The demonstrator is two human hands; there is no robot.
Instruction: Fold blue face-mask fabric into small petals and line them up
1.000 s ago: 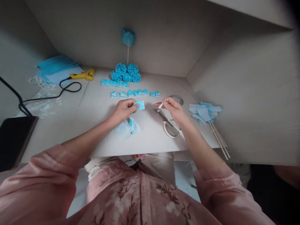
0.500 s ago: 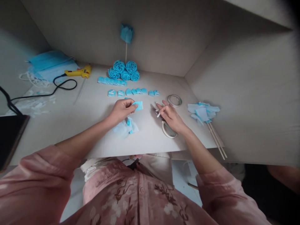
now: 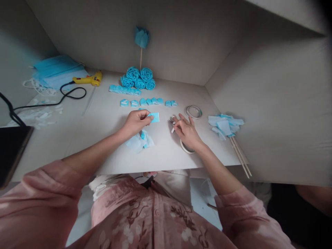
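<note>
My left hand (image 3: 137, 121) pinches a small folded blue piece of face-mask fabric (image 3: 155, 117) between thumb and fingers. A crumpled pale blue scrap (image 3: 141, 141) lies just below that hand. To the right, my right hand (image 3: 187, 130) is closed at thumb and forefinger on a small white strip (image 3: 173, 130), its other fingers raised. Scissors (image 3: 170, 122) lie on the table beneath the right hand, mostly hidden. A tape roll (image 3: 186, 148) shows partly under the right wrist. In front of both hands runs a row of small folded blue pieces (image 3: 151, 101).
Behind the row stand rolled blue fabric roses (image 3: 140, 78) and a blue flower on a stick (image 3: 141, 37). Left are face masks (image 3: 61, 71), a yellow glue gun (image 3: 89, 79) with its cord, and white scraps (image 3: 43, 116). Right are tape rings (image 3: 193, 111) and fabric-topped sticks (image 3: 240, 155).
My right hand has shifted slightly left and turned, covering more of the scissors and the tape roll. The left hand keeps its hold on the blue piece.
</note>
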